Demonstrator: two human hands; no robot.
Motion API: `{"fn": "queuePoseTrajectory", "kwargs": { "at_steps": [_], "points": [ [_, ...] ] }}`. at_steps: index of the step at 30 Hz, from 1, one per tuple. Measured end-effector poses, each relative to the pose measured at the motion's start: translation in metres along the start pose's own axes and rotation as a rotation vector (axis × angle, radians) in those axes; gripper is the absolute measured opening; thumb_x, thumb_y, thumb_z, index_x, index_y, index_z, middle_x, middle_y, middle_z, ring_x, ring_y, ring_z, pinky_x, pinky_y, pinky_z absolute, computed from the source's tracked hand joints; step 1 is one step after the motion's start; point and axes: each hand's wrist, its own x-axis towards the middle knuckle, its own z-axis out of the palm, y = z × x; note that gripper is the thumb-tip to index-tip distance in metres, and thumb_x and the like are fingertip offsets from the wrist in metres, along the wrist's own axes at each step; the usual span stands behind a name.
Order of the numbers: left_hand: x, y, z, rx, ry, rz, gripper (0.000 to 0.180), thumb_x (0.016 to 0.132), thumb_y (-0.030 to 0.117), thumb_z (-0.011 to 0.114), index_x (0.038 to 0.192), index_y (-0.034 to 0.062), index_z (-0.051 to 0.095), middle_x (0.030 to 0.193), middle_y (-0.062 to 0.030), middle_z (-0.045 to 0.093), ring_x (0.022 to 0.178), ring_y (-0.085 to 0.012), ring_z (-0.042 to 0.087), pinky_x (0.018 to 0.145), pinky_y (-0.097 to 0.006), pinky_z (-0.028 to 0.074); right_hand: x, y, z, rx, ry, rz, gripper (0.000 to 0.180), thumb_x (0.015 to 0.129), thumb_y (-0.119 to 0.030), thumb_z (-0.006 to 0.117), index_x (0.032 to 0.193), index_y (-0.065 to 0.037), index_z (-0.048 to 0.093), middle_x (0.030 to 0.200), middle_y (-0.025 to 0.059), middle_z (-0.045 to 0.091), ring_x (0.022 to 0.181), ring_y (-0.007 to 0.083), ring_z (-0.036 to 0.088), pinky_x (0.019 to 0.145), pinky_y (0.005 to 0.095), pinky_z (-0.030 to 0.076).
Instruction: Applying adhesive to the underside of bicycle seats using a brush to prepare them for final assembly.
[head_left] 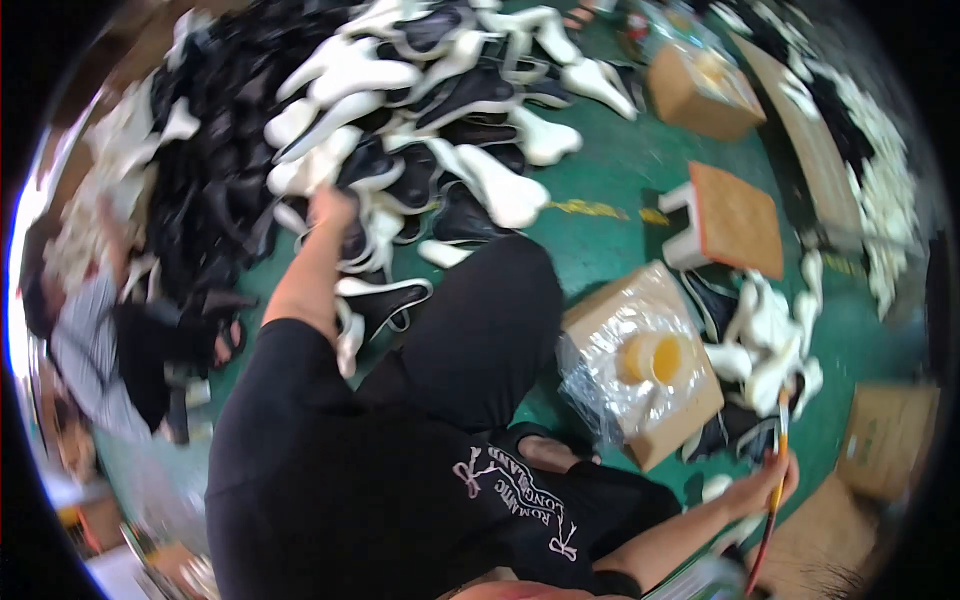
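My left arm stretches to the heap ahead, where my left hand (332, 208) touches the near-left side of it. Blur and the pieces hide those fingers, so a grip there cannot be made out. White bicycle saddle pads (492, 185) and black saddle shells with pale rims (468, 97) make up this heap. Off to the right, my right hand (770, 484) is closed around a paintbrush (781, 455), its bristle end pointing away from me. Just beyond the brush lies a smaller pile of white saddle pads (765, 345). A tub of yellow liquid (655, 357) stands between my knee and that pile.
The tub rests on a plastic-covered cardboard box (652, 445). Beyond it stands a stool with an orange-brown top (738, 222), then another box (700, 98). A person in a striped top (98, 350) sits at the left beside black pieces (215, 150). Cardboard (885, 440) lies at the right.
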Motion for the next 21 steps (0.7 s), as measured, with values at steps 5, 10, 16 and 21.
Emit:
{"fn": "queuePoseTrajectory", "kwargs": {
  "at_steps": [5, 10, 16, 21],
  "points": [
    [0.018, -0.069, 0.009, 0.495, 0.032, 0.337, 0.069, 0.064, 0.032, 0.078, 0.124, 0.0074, 0.053, 0.114, -0.02, 0.061, 0.107, -0.0359, 0.06, 0.091, -0.044, 0.049, -0.008, -0.012, 0.052, 0.1, -0.094, 0.032, 0.008, 0.085, -0.003, 0.063, 0.092, 0.001, 0.061, 0.084, 0.0094, 0.063, 0.073, 0.0147, 0.061, 0.066, 0.0275, 0.051],
    [0.008, -0.046, 0.007, 0.625, -0.164, 0.735, 0.046, 0.078, 0.04, 0.071, 0.107, 0.0051, 0.063, 0.11, -0.0175, 0.058, 0.106, -0.0384, 0.053, 0.093, -0.043, 0.043, -0.029, -0.029, 0.07, 0.149, -0.156, 0.103, 0.005, 0.085, 0.001, 0.062, 0.089, -0.001, 0.059, 0.085, 0.0064, 0.061, 0.072, 0.0116, 0.059, 0.066, 0.0237, 0.048],
    [0.07, -0.067, 0.01, 0.182, -0.115, 0.545, 0.053, 0.094, 0.042, 0.053, 0.116, -0.0064, 0.048, 0.107, -0.0287, 0.06, 0.097, -0.0436, 0.058, 0.081, -0.045, 0.048, -0.039, -0.033, 0.066, 0.224, -0.211, 0.152, 0.009, 0.081, -0.001, 0.068, 0.086, 0.0, 0.061, 0.084, 0.0035, 0.06, 0.071, 0.0072, 0.056, 0.063, 0.0212, 0.046],
    [0.002, -0.016, -0.041, -0.802, -0.611, 0.235, 0.046, 0.091, 0.034, 0.059, 0.117, -0.0033, 0.055, 0.112, -0.0141, 0.064, 0.098, -0.0232, 0.063, 0.078, -0.033, 0.055, -0.031, -0.038, 0.061, 0.255, -0.276, 0.127, 0.009, 0.079, -0.002, 0.069, 0.084, 0.0, 0.061, 0.082, 0.0044, 0.06, 0.069, 0.0078, 0.057, 0.061, 0.0214, 0.046]
  ]
}}
